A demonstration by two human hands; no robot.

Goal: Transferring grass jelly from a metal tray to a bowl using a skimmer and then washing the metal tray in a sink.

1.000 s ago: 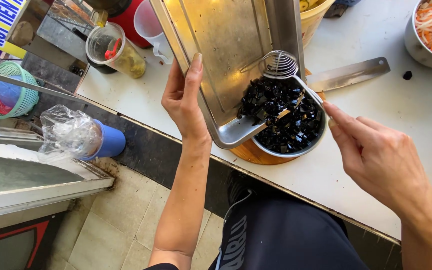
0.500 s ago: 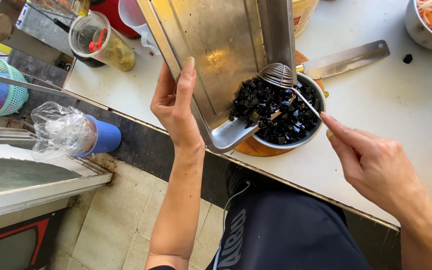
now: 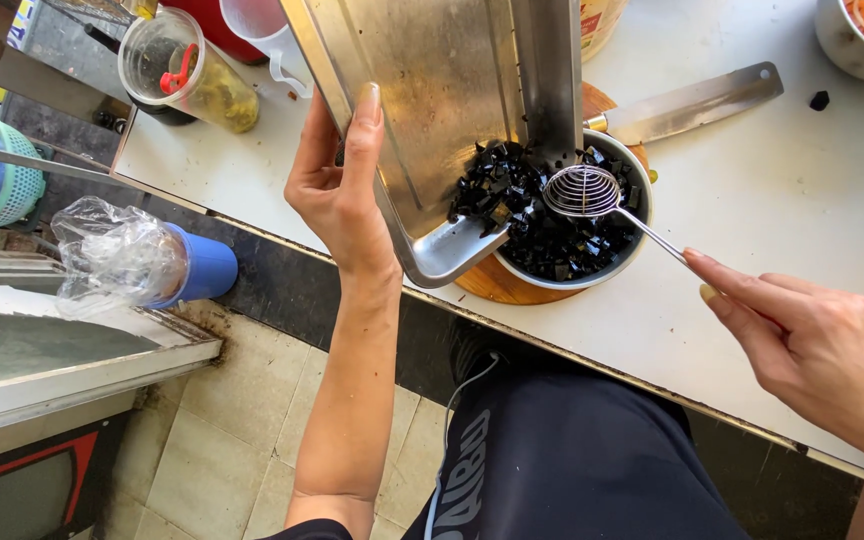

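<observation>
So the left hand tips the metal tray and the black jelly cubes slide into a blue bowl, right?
Not quite: the bowl is white, not blue, as the head view shows. The left hand does tip the metal tray, and the black jelly cubes slide into it.

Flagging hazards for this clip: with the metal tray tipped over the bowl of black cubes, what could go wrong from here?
1. The left hand tilts the metal tray by one edge; it might slip and drop onto the bowl.
2. Black jelly cubes are heaped near the rim, so the wire skimmer in the right hand could push some onto the counter.
3. The bowl sits near the counter's edge and could be knocked off.
</observation>
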